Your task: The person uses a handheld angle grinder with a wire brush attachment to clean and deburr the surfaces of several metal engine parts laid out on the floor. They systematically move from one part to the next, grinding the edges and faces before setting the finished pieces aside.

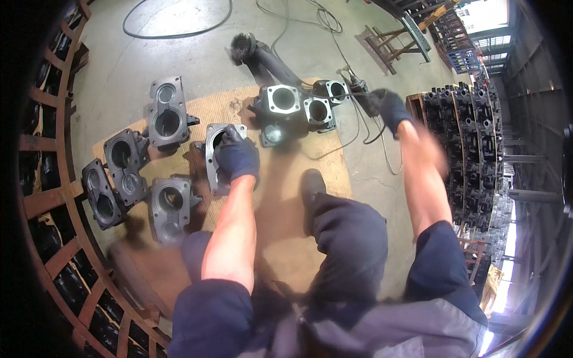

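My left hand point(240, 159), in a dark blue glove, grips a grey metal casting point(216, 179) with a round bore, its fingers at the bore's rim. Off to the right my right hand point(392, 111), gloved too and slightly blurred, is closed around the back end of a dark hand-held power tool point(362, 94), which looks like a die grinder with a thin tip. Beyond the left hand, a group of dark castings with bright machined flanges point(283, 99) stands together. Several similar castings point(167, 112) lie to the left of my left hand.
The castings rest on a flat brown cardboard sheet point(331, 156). A thick dark hose or duct point(271, 62) reaches in from the far side. Cables point(327, 18) trail over the concrete floor. Racks of parts stand left point(45, 143) and right point(471, 149). My shoe point(312, 184) is on the sheet.
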`<state>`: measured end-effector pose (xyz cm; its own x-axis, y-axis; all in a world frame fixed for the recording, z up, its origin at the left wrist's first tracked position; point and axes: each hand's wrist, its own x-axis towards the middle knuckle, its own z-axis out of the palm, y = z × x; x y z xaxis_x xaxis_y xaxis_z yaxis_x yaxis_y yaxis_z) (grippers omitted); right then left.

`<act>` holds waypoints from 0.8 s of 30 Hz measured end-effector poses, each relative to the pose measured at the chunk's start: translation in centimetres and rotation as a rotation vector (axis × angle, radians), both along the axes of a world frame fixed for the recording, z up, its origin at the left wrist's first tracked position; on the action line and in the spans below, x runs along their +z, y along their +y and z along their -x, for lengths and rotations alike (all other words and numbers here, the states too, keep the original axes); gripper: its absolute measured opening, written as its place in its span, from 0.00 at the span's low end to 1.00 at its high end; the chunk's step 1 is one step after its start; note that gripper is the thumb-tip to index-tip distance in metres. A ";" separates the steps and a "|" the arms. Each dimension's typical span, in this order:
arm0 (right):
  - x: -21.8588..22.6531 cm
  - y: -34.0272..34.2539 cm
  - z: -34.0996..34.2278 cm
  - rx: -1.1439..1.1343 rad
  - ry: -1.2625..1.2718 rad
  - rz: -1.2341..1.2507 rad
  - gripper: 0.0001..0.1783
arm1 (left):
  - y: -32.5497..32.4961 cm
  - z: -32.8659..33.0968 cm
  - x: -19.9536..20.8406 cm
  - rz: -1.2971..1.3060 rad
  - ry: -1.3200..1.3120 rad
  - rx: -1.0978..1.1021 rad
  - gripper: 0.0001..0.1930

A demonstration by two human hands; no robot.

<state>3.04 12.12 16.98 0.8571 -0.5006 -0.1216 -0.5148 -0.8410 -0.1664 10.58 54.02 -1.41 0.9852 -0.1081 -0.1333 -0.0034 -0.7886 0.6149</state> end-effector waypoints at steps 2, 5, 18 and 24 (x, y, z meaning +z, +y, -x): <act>2.0 1.0 -3.5 -0.032 0.079 0.135 0.18 | 0.6 0.6 -1.0 0.035 -0.087 0.027 0.27; 1.5 -2.2 -5.1 -0.030 0.240 0.314 0.19 | 1.0 0.6 -1.3 0.066 -0.288 -0.007 0.24; 4.7 -11.8 -26.2 0.256 -0.346 0.491 0.20 | 2.4 1.6 -0.9 -0.171 -0.387 0.000 0.25; -6.7 -25.7 -24.1 -0.004 0.378 0.523 0.28 | -5.2 1.0 3.7 -0.137 -0.600 -0.110 0.31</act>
